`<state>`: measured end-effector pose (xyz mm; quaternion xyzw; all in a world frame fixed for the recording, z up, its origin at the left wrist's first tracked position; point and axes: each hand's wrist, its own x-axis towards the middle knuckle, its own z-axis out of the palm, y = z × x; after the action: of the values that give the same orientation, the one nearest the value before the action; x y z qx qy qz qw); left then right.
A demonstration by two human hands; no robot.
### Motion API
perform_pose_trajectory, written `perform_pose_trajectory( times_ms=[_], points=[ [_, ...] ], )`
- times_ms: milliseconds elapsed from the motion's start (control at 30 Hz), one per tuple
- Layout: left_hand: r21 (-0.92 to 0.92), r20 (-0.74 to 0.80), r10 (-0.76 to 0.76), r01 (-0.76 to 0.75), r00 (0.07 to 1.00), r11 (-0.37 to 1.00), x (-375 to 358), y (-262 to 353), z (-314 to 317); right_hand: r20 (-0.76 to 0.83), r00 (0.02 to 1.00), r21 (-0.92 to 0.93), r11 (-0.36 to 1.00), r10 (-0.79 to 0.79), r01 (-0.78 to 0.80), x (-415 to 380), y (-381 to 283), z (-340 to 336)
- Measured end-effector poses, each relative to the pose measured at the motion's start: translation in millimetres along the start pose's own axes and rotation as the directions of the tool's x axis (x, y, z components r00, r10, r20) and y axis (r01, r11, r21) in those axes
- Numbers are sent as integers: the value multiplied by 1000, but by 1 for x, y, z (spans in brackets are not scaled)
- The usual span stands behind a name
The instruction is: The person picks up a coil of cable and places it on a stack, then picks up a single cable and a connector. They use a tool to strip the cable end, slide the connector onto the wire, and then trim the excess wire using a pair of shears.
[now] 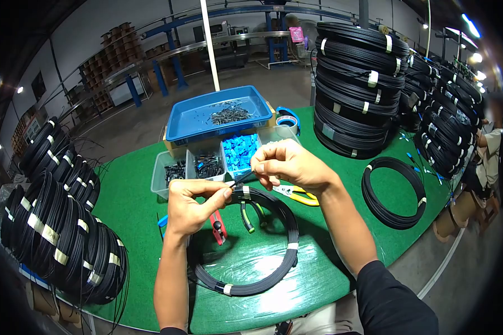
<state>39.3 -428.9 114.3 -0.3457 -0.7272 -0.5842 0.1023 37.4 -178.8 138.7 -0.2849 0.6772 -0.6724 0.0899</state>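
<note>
Over a coil of black cable on the green table, my left hand pinches a thin dark cable end between thumb and fingers. My right hand is closed on the same thin dark piece, a little higher and to the right. The two hands are close but apart. Beneath them, inside the coil, lie a red tool and a tool with black and green handles. Yellow-handled pliers rest just below my right hand. White tape bands wrap the coil.
Behind my hands stand a clear divided bin with black parts and blue connectors, and a blue tray. Tall cable stacks rise at right and left. A single coil lies right. A person is at far right.
</note>
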Motion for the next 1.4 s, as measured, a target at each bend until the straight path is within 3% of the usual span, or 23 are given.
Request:
perform_pose_trajectory(
  times_ms=[33, 200, 267, 600, 900, 967, 1000, 1067, 1400],
  points=[
    [-2, 16, 2, -2, 1000, 1000, 1, 0, -1, -37, 999, -78, 997, -4, 1, 1, -1, 2],
    [57, 1, 19, -19, 1000, 998, 2, 5, 0, -35, 996, -95, 992, -88, 84, 1, 2, 2],
    [117, -4, 61, -60, 998, 991, 2, 6, 2, -118, 983, -286, 953, -138, 99, 1, 0, 4],
    [171, -32, 93, -86, 995, 982, 1, 9, 4, -185, 950, -481, 866, -250, 134, -4, -5, 12],
    [145, -3, 116, -115, 993, 983, 1, 12, 5, -75, 911, -571, 767, -405, 294, -2, -3, 10],
    [164, 36, 149, -152, 988, 975, 1, 13, 7, -2, 860, -670, 639, -510, 378, -3, -5, 8],
    [164, 36, 148, -152, 988, 975, 1, 14, 9, -1, 860, -670, 639, -510, 378, -2, -4, 6],
    [160, 48, 168, -174, 985, 972, 0, 14, 14, 79, 807, -767, 482, -585, 424, -2, -4, 1],
    [181, 95, 160, -176, 982, 968, 1, 6, 11, 153, 814, -793, 421, -560, 439, -8, -11, -4]
  ],
)
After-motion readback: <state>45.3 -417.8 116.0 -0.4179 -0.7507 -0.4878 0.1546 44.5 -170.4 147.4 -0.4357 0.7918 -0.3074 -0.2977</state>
